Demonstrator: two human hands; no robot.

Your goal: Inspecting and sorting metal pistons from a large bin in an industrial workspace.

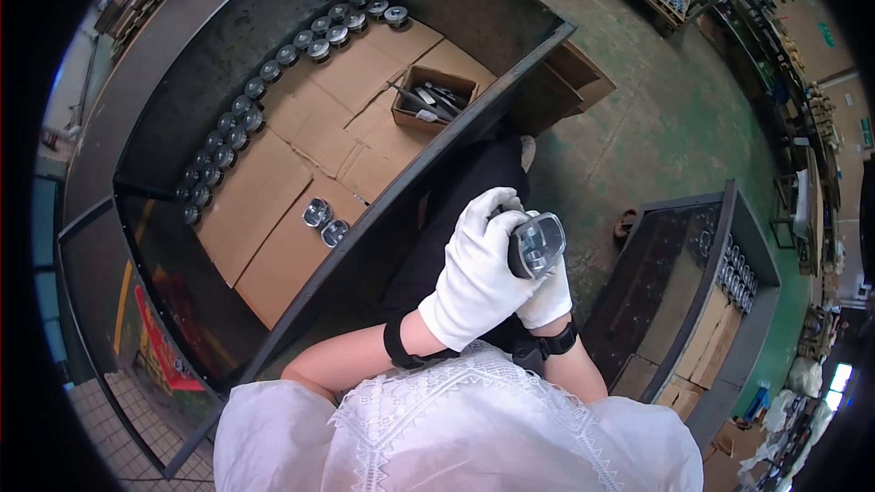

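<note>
Gloved hands met over the person's lap: the left hand (478,269), in a white cotton glove, was wrapped over the top of a round metal piston (538,244), fingers curled tight around its dark side, while the right hand (547,299), also gloved in white, cupped the part from beneath, mostly hidden behind the left. Both hands held the piston, its shiny crown tilted up toward the right. Black bands circled both wrists.

To the person's left stood a large dark metal bin (182,64) lined with flattened cardboard (273,191). Along its far wall ran a curved double row of finished pistons (264,73), and 2 loose pistons (324,221) lay side by side on the cardboard near the bin's near edge. A small open cardboard box (434,98) sat on the lining further back, holding what looked like dark metal tools, though the view was too small to be sure.

On the person's right a second metal bin (693,219) held more pistons stacked against its far side, well apart from the hands
</note>
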